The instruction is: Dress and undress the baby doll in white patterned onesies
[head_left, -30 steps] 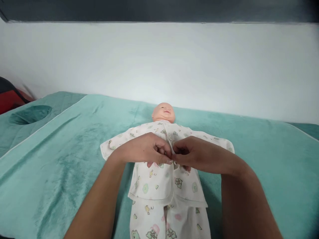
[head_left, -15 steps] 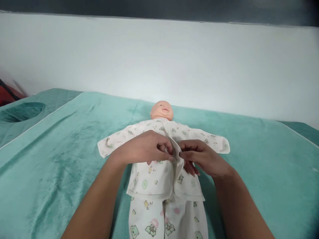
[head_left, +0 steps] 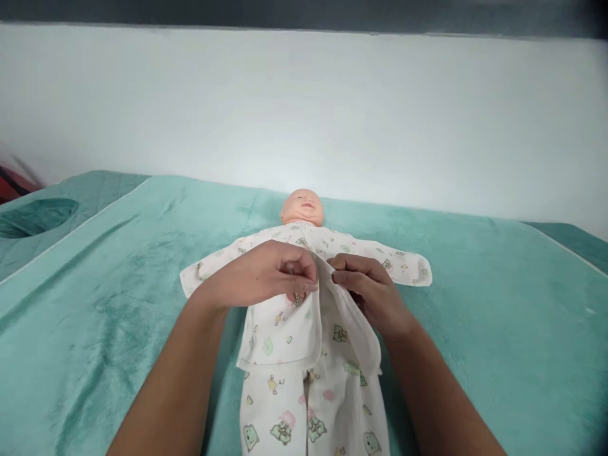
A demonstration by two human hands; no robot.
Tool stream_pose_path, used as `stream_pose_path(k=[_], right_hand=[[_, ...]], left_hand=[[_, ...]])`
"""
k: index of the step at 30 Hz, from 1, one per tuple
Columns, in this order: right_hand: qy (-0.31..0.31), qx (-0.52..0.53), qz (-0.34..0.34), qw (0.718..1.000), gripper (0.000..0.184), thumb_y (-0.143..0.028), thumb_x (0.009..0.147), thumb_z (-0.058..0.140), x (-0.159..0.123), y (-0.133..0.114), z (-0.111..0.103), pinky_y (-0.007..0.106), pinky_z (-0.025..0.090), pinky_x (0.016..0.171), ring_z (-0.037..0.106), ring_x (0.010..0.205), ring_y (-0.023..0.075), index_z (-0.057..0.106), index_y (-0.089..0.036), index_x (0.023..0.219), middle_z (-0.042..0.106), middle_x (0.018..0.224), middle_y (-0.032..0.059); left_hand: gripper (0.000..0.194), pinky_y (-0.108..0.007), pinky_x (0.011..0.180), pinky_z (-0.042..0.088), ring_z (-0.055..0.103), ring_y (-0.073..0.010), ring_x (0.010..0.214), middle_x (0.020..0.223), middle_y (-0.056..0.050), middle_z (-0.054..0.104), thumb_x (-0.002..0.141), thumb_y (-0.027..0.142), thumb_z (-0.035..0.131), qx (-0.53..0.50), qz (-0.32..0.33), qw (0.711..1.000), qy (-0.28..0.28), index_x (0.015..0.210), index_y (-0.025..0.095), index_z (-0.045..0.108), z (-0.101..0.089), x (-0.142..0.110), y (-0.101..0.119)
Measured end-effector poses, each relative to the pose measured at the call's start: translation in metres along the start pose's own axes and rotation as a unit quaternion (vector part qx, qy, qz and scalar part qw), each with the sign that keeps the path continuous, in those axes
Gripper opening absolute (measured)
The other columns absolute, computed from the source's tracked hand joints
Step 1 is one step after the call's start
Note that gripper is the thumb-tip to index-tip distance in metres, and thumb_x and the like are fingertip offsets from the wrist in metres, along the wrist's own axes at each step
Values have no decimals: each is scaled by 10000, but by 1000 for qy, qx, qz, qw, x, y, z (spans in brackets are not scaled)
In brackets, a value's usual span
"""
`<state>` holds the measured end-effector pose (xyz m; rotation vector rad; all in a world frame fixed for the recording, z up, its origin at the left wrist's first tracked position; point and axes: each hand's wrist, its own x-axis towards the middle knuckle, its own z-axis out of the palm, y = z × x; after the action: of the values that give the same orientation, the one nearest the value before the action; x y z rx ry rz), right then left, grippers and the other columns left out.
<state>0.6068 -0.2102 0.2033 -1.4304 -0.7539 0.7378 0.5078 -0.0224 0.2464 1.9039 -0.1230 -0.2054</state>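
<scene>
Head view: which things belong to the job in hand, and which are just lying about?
Job in hand:
Left hand and right hand, each holding a front edge
Jacket, front open below the hands
Doll, wearing the jacket

Lying about:
Trousers, untouched
Sheet, under the doll
Red item, left edge, unidentifiable

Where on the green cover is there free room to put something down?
Free: green cover left of the left forearm and right of the right forearm. Crowded: the middle, with doll, jacket, left hand and right hand.

Rm beside doll (head_left: 303, 206), wall (head_left: 304, 114) bhd
</scene>
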Motion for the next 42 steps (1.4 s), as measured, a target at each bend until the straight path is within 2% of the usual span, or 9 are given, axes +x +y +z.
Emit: stream_pose_path(k=[2,5,8,13,21,25,28,35,42], right_hand=[[-20,-11,4,1000,331,-367,843,615,1,0,-1,223,223,461,289,483,60,443,-173,636,320,573,-57],[-47,-44,-6,998,356,-397,859,614,1,-2,-2,208,251,455,346,483,59,448,-173,638,368,563,-55],[-73,-66,-6,995,334,-382,889,584,1,-5,-2,203,279,467,408,494,64,497,-166,651,430,555,-45],[-99,-88,-9,991,317,-351,924,548,0,-8,-3,200,300,491,411,497,56,553,-153,676,493,556,-37],[-112,-82,-12,990,397,-446,969,480,0,-8,-5,211,322,495,430,504,68,551,-153,711,538,574,-15],[-117,-56,-23,991,227,-374,927,574,-1,-6,-4,215,356,524,449,568,76,595,-165,842,528,679,-18],[-101,-72,-23,992,133,-290,859,664,-1,-5,-3,215,370,570,444,650,80,590,-180,862,518,772,-18],[-99,-98,-6,990,180,-294,814,715,1,-9,0,215,357,573,416,660,79,569,-190,836,485,740,-36],[-94,-80,21,992,216,-275,778,749,1,-7,0,208,358,586,428,678,76,561,-194,846,498,757,-39]], left_hand=[[135,-239,667,519,626,-119,696,763,-12,652,854,293,637,-62,-6,998,-12,824,161,637,-2,1,-3],[113,-239,666,535,642,-119,682,723,-17,667,827,259,677,-115,-12,993,-19,823,148,656,-2,4,-7],[72,-224,655,540,652,-110,660,696,-10,682,807,207,700,-150,-20,988,-23,827,147,667,-1,7,-9],[88,-210,612,541,651,-104,607,639,4,677,785,165,721,-185,-20,982,-15,797,144,636,0,8,-12],[106,-200,537,528,622,-97,549,626,5,662,818,188,691,-180,-13,983,-24,792,145,598,2,8,-10],[107,-202,531,531,626,-99,543,622,6,660,830,194,683,-177,-13,984,-22,806,144,592,1,9,-11],[121,-206,536,540,634,-101,546,638,3,672,826,198,690,-178,-11,984,-22,799,143,585,1,9,-12],[168,-181,535,533,652,-100,562,620,22,663,808,226,712,-133,-37,990,-13,781,155,563,4,7,-8],[119,-166,548,523,641,-80,576,640,49,631,825,141,649,-117,-38,992,-22,813,175,535,4,5,-8]])
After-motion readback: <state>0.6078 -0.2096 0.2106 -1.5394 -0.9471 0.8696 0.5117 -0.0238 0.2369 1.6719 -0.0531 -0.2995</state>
